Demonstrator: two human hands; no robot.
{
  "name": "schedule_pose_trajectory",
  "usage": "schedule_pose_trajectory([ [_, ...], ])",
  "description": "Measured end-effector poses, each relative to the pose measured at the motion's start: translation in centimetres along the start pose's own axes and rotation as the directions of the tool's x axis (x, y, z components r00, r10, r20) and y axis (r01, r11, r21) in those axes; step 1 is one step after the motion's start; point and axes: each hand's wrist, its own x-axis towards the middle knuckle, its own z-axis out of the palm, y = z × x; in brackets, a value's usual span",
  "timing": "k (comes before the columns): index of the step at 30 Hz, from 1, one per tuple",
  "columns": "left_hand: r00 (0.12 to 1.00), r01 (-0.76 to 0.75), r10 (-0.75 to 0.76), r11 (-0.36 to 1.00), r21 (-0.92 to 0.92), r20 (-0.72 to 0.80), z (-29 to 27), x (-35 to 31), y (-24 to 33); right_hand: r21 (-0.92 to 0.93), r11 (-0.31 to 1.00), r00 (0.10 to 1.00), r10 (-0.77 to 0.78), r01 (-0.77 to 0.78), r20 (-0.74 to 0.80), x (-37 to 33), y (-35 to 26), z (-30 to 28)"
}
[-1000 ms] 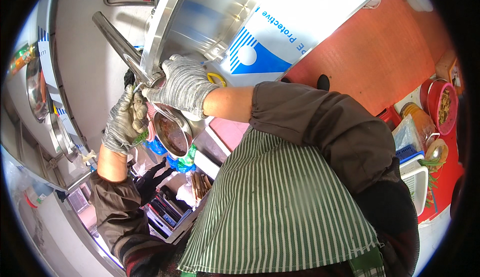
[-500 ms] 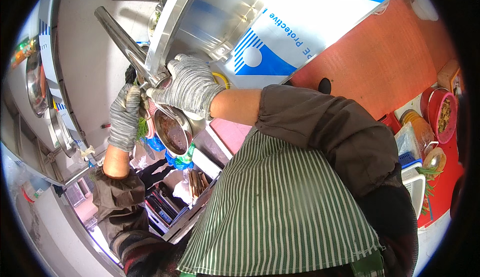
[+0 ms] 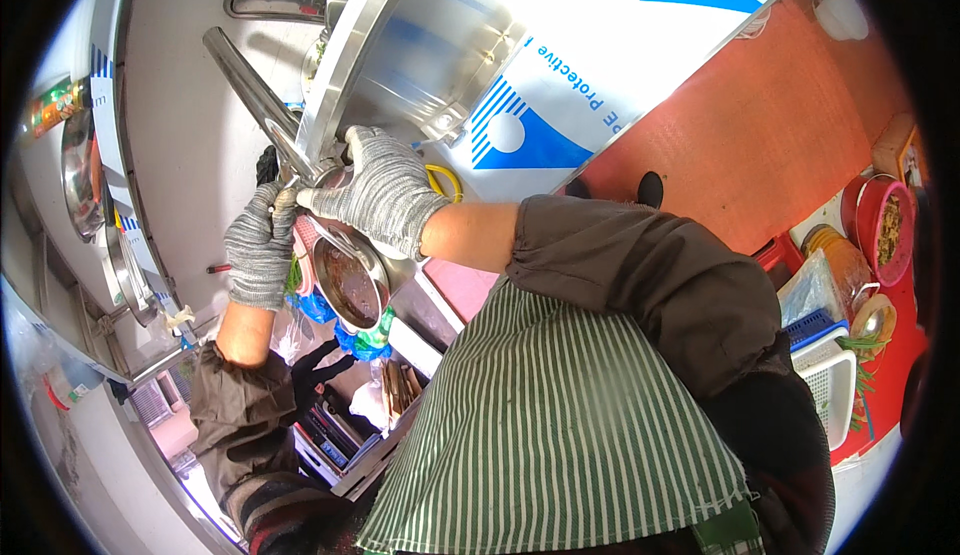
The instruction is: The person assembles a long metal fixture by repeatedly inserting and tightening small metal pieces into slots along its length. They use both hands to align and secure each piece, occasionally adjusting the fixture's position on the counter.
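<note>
A long shiny metal tube (image 3: 245,85) slants down from the upper left to where my hands meet, beside the edge of a stainless steel panel (image 3: 335,60). In a grey knit glove, my left hand (image 3: 258,250) is closed in a pinch at the tube's lower end. What it pinches is too small to name. My right hand (image 3: 385,190), gloved likewise, curls over the lower metal end, thumb toward the left fingertips. The hand hides much of the joint there. Just below the hands is a metal pot (image 3: 350,285) holding brown, wet contents.
Film-covered steel (image 3: 530,125) lies right of the panel, with a reddish surface (image 3: 740,115) beyond. At far right are a pink bowl (image 3: 893,230) of food and a white basket (image 3: 828,390). Pans (image 3: 82,175) stand at left. A crate (image 3: 335,440) of items sits below.
The view has shifted slightly, so hands, tube and pot appear a little lower. Both hands keep their places at the tube's lower end.
</note>
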Motion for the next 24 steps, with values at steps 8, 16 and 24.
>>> schedule_pose_trajectory([
  [8,0.991,0.082,-0.062,0.98,-0.182,0.115,-0.6,-0.1,0.9,0.255,0.965,0.967,-0.126,0.067,0.221,1.9,3.4,-1.4],
  [16,0.979,-0.201,0.203,0.972,0.118,-0.009,-0.7,0.4,0.7,0.256,0.967,0.957,-0.091,0.019,0.276,3.9,3.6,-2.6],
  [24,0.86,-0.489,0.497,0.735,0.47,0.119,-1.3,1.8,-0.8,0.02,0.998,0.973,-0.062,0.059,0.221,2.7,1.2,-3.2],
])
